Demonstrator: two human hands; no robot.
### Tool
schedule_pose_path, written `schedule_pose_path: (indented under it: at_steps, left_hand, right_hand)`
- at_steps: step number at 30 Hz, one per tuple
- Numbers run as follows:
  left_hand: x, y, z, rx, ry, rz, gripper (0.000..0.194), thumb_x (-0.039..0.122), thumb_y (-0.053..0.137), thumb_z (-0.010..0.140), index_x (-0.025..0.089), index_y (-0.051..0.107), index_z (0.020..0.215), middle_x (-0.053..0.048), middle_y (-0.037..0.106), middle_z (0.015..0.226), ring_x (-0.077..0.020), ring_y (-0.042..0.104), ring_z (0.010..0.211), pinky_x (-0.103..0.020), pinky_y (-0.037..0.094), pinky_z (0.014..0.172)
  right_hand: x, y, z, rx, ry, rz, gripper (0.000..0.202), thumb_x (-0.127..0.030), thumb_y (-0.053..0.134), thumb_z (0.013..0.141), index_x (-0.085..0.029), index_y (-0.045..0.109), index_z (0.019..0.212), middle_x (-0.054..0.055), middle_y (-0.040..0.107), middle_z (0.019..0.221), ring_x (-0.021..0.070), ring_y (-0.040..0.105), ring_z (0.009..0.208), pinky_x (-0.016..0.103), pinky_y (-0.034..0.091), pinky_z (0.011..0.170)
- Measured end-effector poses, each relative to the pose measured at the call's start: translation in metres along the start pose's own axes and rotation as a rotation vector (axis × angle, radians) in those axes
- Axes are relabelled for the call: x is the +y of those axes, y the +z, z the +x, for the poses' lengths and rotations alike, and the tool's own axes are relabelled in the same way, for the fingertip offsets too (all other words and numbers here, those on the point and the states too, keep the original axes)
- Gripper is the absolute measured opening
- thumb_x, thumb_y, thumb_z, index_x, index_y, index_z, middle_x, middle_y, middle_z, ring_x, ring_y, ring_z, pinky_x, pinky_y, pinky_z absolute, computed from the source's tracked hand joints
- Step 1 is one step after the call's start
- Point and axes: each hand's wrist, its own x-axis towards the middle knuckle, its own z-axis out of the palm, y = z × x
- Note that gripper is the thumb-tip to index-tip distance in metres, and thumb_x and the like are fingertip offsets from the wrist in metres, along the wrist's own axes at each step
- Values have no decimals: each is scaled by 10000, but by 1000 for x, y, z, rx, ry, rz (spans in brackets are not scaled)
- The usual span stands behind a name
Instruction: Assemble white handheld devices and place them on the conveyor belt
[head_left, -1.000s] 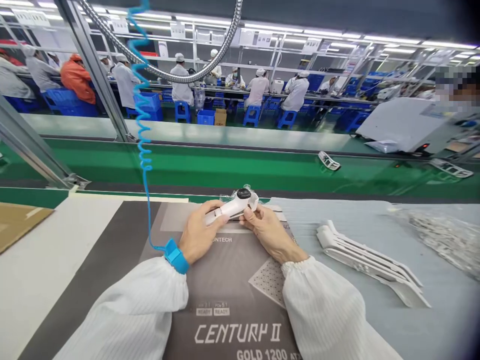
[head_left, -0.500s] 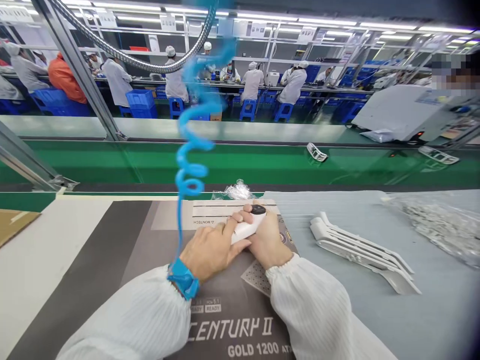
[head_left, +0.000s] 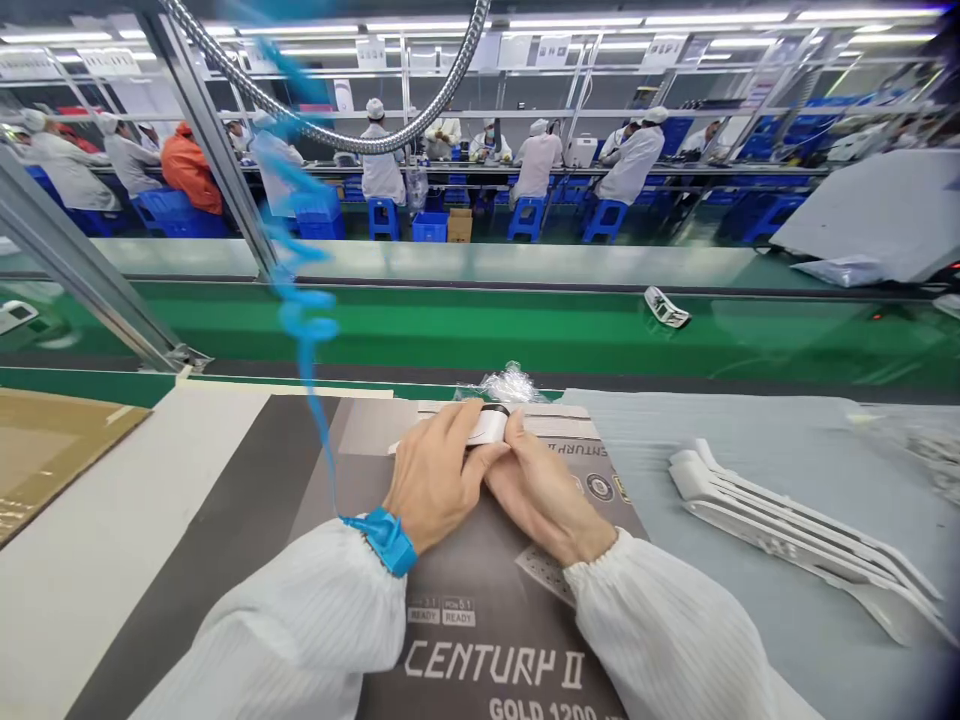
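Note:
A white plastic piece with a black end (head_left: 489, 427) is held between both hands above a dark printed cardboard sheet (head_left: 480, 570). My left hand (head_left: 439, 468) wraps over it from the left, thumb and fingers closed on it; a blue wrist strap (head_left: 388, 541) with a coiled cord sits on that wrist. From the right, my right hand (head_left: 544, 485) grips the same piece, its fingers partly hidden behind it. Much of the piece is covered by the fingers, so its full shape does not show.
Several long white plastic parts (head_left: 802, 545) lie stacked on the grey mat (head_left: 637, 450) at right. Crumpled clear plastic (head_left: 510, 384) rests behind the sheet. A small white frame (head_left: 666, 307) sits on the green conveyor (head_left: 450, 330). Brown cardboard (head_left: 67, 440) lies left; people work in the background.
The camera view has shifted left. My hands have turned the white piece, and its black end now faces more away; my left hand covers more of it.

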Motion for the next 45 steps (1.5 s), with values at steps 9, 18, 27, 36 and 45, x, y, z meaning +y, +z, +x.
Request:
schedule_pose_path:
  at_steps: [9,18,27,36,45]
  left_hand:
    - [-16,-4,4,-95,92,-179,452,384,576,932,260,493,1358,-67,611,1335,-238,565,1218,-388,429,1035]
    - [-56,-39,34,-175,-441,-405,330,426,514,901,170,592,1095,-79,719,828,-165,609,599,-281,456,567]
    - [-130,-67,127,94,-672,166,523,72,609,701,166,580,1214,-177,693,1066,-346,643,1038,-419,457,829]
    - [-104,-47,74,116,-513,272,343,201,561,836,142,600,1171,-187,585,1284,-334,533,1239,-467,389,1045]
    - [-53,-5,14,-23,-364,325,268,217,554,891,158,597,1150,-132,573,1322,-275,492,1289,-428,376,1074]
  right_hand:
    - [-13,-13,5,11,8,-10,229,-440,631,886,-216,662,923,32,668,955,212,611,1082,413,468,1056]
    - [-9,-26,17,173,8,-92,234,-420,621,905,-231,674,1033,72,677,1210,190,641,1118,383,486,1066]
    - [-10,-30,18,223,32,-67,214,-337,683,869,-219,672,1048,80,685,1236,167,682,1020,340,532,1000]
    - [-11,-27,17,232,29,-45,257,-293,708,844,-218,652,1083,83,664,1286,158,687,985,339,540,982]
    - [-13,-25,13,224,43,-143,396,-101,794,675,-230,688,1034,45,670,1258,169,656,1081,320,468,1077]
